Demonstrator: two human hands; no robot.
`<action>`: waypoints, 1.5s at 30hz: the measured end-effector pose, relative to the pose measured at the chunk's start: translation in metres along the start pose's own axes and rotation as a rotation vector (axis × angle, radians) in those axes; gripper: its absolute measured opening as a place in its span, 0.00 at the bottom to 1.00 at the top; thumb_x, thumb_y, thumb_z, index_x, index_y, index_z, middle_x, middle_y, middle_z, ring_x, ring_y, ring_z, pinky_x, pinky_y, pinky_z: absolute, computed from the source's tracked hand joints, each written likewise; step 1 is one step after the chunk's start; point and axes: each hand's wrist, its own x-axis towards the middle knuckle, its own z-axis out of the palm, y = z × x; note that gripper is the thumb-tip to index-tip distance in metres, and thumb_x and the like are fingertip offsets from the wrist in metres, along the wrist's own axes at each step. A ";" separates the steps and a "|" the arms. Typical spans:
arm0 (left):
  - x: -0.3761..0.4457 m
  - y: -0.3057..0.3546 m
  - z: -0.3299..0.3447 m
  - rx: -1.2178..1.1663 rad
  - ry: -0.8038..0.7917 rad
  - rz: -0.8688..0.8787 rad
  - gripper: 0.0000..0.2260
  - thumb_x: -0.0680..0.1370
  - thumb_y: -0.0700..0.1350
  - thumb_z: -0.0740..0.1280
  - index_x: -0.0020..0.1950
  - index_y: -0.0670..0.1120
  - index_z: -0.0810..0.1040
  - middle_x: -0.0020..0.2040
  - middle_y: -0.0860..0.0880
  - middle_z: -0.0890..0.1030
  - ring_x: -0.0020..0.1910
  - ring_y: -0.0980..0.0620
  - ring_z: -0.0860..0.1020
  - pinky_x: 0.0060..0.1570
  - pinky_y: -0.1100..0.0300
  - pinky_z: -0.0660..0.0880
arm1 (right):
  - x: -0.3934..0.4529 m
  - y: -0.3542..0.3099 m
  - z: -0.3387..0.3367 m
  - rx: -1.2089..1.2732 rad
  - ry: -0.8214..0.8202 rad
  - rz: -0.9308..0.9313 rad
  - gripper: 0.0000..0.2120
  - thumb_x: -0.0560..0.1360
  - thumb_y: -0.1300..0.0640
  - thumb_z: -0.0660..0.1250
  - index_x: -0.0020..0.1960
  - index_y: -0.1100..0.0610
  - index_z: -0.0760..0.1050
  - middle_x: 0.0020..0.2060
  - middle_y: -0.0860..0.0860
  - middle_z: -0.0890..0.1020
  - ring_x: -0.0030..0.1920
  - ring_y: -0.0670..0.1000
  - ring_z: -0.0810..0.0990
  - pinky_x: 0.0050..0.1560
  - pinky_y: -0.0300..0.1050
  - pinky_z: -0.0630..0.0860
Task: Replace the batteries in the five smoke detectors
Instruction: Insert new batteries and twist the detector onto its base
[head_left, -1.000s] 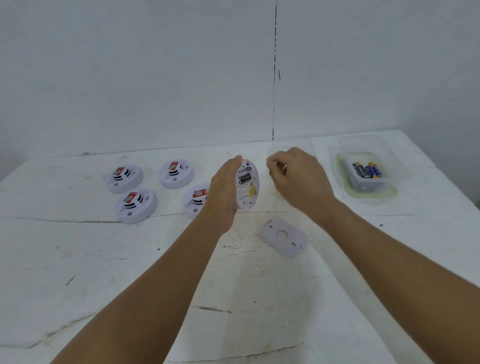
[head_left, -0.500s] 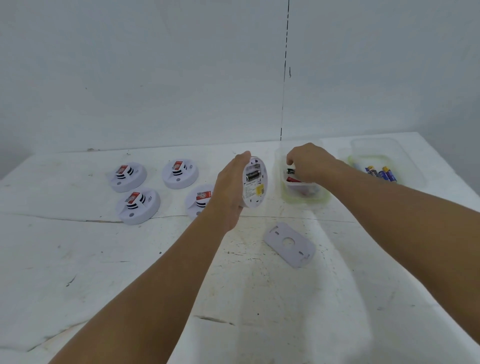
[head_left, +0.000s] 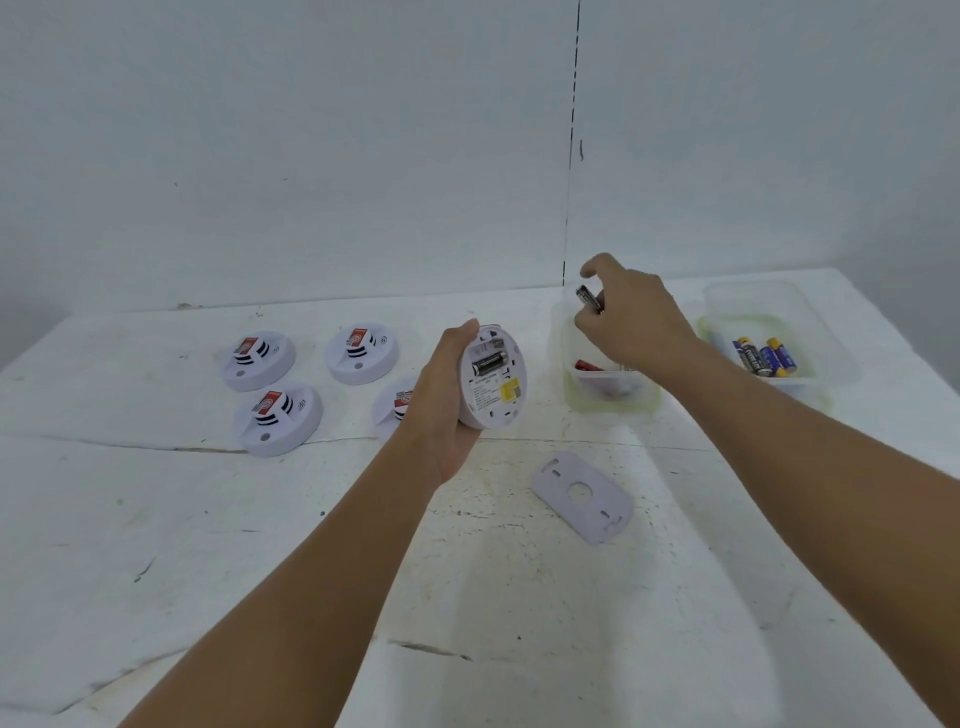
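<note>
My left hand (head_left: 447, 400) grips a white smoke detector (head_left: 493, 379) on edge above the table, its open back facing me with one dark battery (head_left: 488, 362) in the compartment. My right hand (head_left: 631, 322) hovers over a clear plastic container (head_left: 613, 400) and pinches a dark battery (head_left: 588, 299) between its fingers. A red-tipped battery (head_left: 587, 365) lies inside that container. The detector's white back cover (head_left: 582, 496) lies flat on the table in front of me.
Three white detectors (head_left: 260, 358) (head_left: 362, 351) (head_left: 278, 418) sit at the back left; another detector (head_left: 397, 405) is half hidden behind my left hand. A second clear container (head_left: 769, 332) at the right holds blue batteries (head_left: 763, 356). A wall rises behind the table.
My right hand went from beside the detector to the near container, then rose above it with a dark battery pinched. My left hand kept the detector nearly still.
</note>
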 end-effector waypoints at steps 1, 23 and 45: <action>-0.001 0.000 -0.001 -0.003 -0.005 0.002 0.13 0.82 0.56 0.64 0.52 0.50 0.84 0.48 0.48 0.86 0.49 0.48 0.83 0.56 0.49 0.78 | -0.010 -0.006 -0.005 0.140 0.036 0.024 0.20 0.79 0.59 0.63 0.70 0.51 0.72 0.45 0.55 0.82 0.44 0.54 0.80 0.42 0.49 0.79; -0.042 -0.019 -0.011 0.009 -0.070 0.046 0.16 0.84 0.56 0.61 0.53 0.47 0.83 0.46 0.45 0.84 0.45 0.48 0.81 0.52 0.50 0.76 | -0.136 -0.061 0.026 1.113 -0.175 0.147 0.07 0.79 0.58 0.73 0.57 0.56 0.85 0.45 0.60 0.87 0.42 0.46 0.83 0.45 0.34 0.79; -0.057 -0.019 -0.016 0.037 -0.019 0.098 0.13 0.83 0.53 0.64 0.57 0.47 0.82 0.52 0.43 0.83 0.51 0.45 0.82 0.48 0.52 0.79 | -0.156 -0.083 0.064 0.846 0.160 -0.018 0.12 0.74 0.55 0.79 0.57 0.53 0.86 0.47 0.46 0.87 0.48 0.48 0.86 0.53 0.50 0.84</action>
